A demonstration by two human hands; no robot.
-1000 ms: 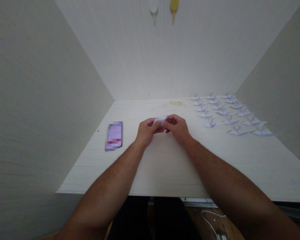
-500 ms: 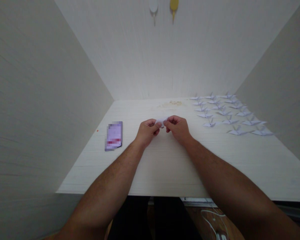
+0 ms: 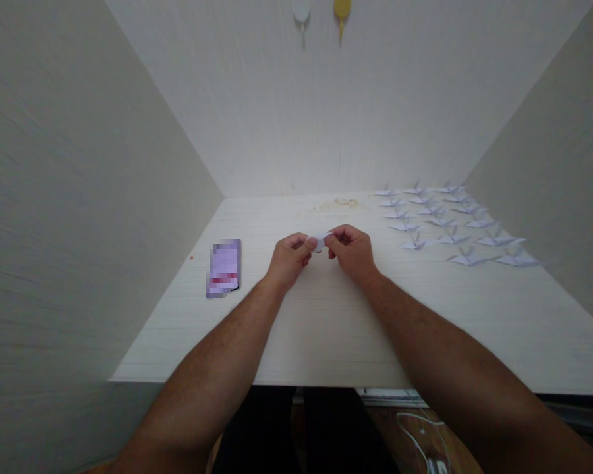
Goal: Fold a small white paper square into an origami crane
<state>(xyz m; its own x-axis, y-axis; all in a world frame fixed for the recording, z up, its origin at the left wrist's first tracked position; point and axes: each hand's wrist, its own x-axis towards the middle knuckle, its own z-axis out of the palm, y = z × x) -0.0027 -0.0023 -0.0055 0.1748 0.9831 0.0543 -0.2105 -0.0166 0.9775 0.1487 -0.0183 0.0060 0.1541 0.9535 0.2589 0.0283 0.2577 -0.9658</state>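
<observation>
A small folded piece of white paper (image 3: 321, 239) is pinched between both my hands above the middle of the white table (image 3: 326, 329). My left hand (image 3: 289, 258) grips its left end with thumb and fingers closed. My right hand (image 3: 352, 250) pinches its right end, fingers curled over it. Most of the paper is hidden by my fingers.
Several folded white paper cranes (image 3: 449, 224) stand in rows at the table's back right. A purple packet (image 3: 224, 267) lies at the left. A faint stain (image 3: 338, 205) marks the table's back. Walls close in on three sides. A white cable (image 3: 420, 438) lies on the floor below.
Both hands have kept hold of the paper and shifted only slightly; the visible bit of paper has become smaller between the fingers.
</observation>
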